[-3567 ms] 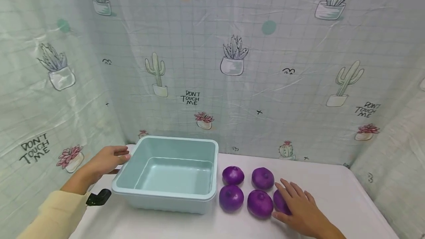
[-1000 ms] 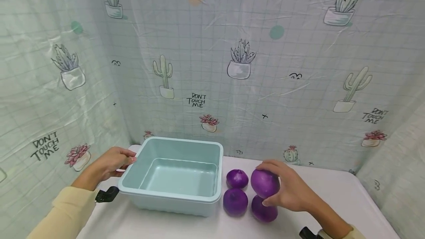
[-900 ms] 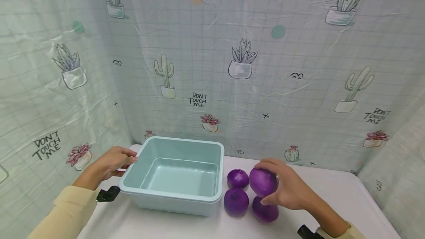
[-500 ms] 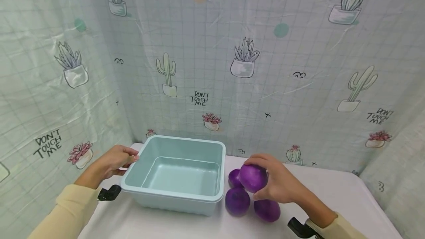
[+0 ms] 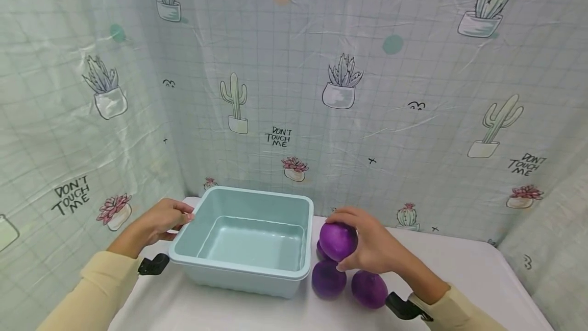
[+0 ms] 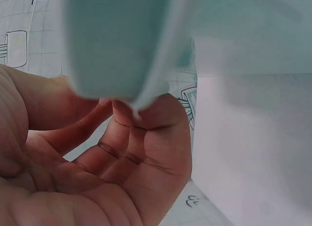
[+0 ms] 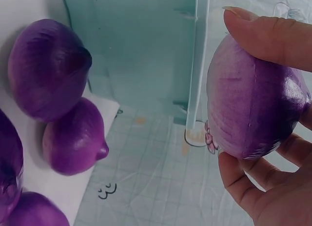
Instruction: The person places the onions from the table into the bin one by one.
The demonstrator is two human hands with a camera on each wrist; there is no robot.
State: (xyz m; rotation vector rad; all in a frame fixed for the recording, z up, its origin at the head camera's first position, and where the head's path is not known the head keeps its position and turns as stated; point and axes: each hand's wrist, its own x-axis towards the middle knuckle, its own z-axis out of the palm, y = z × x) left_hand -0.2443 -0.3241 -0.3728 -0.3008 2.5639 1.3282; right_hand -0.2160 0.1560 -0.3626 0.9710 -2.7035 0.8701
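Note:
A purple onion is lifted off the table, held between the thumb and curled fingers of my right hand. It is just right of a pale blue-green plastic tub, with nothing inside. Below it lie more purple onions: one at the front, another to the right, and a third mostly covered. The right wrist view shows several loose onions, so my hand hides at least one from the head view. My left hand pinches the tub's left rim, fingers curled under it in the left wrist view.
Everything stands on a white table with a rounded right corner. A light curtain printed with cacti and lettering hangs close behind it and on both sides.
My right hand came off the rightmost spot with an onion and carried it left, closer to the tub. My left hand, looser beside the rim before, now pinches it. The tub stays put.

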